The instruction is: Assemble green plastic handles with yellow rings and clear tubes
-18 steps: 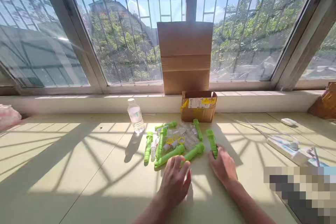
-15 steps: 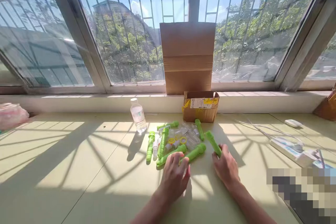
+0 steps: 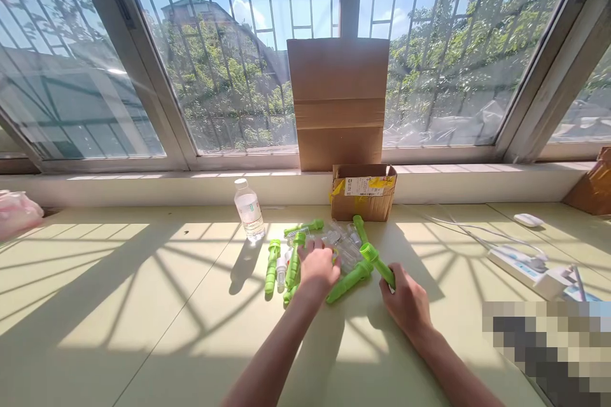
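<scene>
My right hand (image 3: 408, 299) is closed around the lower part of a green plastic tube (image 3: 376, 262), whose ribbed, wider end points up and left. Over the middle of a pile of parts is my left hand (image 3: 321, 265), its fingers bent down and the fingertips hidden. A yellow ring (image 3: 335, 256) shows at its edge; whether the fingers grip anything is not visible. Just right of that hand lies another green tube (image 3: 351, 281). Several more green tubes, including one at the left (image 3: 272, 267), lie around clear plastic pieces (image 3: 347, 248). A small clear bottle (image 3: 280, 272) stands among them.
A water bottle (image 3: 249, 211) stands behind the pile at left. An open cardboard box (image 3: 363, 203) sits at the back, with a cardboard sheet (image 3: 338, 102) upright against the window. At right are a power strip (image 3: 515, 265), cables and a white object (image 3: 528, 220).
My left hand has moved forward from the front green tubes to the middle of the pile. My right hand has shifted slightly left, bringing its green tube over the end of another.
</scene>
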Demonstrator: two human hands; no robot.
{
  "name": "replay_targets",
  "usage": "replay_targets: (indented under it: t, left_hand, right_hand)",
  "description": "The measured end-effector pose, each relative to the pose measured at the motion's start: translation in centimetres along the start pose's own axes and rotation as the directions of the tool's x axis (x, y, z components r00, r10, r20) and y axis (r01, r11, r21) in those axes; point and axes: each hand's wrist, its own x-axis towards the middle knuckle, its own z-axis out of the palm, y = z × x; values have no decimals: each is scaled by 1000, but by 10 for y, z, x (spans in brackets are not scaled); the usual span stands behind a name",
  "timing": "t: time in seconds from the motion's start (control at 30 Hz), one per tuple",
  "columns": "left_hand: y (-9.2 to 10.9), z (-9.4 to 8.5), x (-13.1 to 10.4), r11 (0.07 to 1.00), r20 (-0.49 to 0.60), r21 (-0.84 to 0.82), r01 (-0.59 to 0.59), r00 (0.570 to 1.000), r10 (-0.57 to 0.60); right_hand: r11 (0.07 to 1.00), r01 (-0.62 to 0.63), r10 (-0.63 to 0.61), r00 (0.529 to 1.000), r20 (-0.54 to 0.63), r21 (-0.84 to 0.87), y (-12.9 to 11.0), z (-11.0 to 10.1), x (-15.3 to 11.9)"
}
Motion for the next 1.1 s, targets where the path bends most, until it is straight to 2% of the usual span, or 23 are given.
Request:
replay_targets:
  t: [0.17,0.37,0.47,0.53,0.6,0.67,0.73,0.9,1.1]
  left_hand:
    - [8,6,10,997,34,-28,73,997,-72]
    - [6,13,12,997,-2,-50,63,998,-63]
    - [5,5,12,988,-46,-149,46,998,-54]
    - [5,-2,11,955,-60,-294,49,996,-70]
    - [5,-10,9,872,-60,-488,34,996,-72]
    - [5,-18,8,757,-2,-652,45,998,-60]
    - [4,-26,6,661,81,-747,67,997,-10]
    - [-1,-39,-1,615,136,-785,74,989,54]
    - [-10,-42,-10,654,171,-756,37,975,142]
  right_hand:
    - [999,20,-20,1000,-4,-29,0,1,1]
    - [999,35,-35,999,-12,-41,1,4,0]
    - [998,45,-46,999,-21,-34,1,5,-1]
    - [998,54,-55,998,-31,-35,0,4,-1]
    - [996,85,-87,996,-37,-32,-2,4,-2]
    - [990,137,-138,990,-41,-21,-5,2,-2]
    - [983,185,-185,982,-47,-8,-8,0,-4]
    - [969,239,-236,970,-51,60,-18,-9,-10]
    - [961,266,-267,964,10,81,-29,-14,-17]
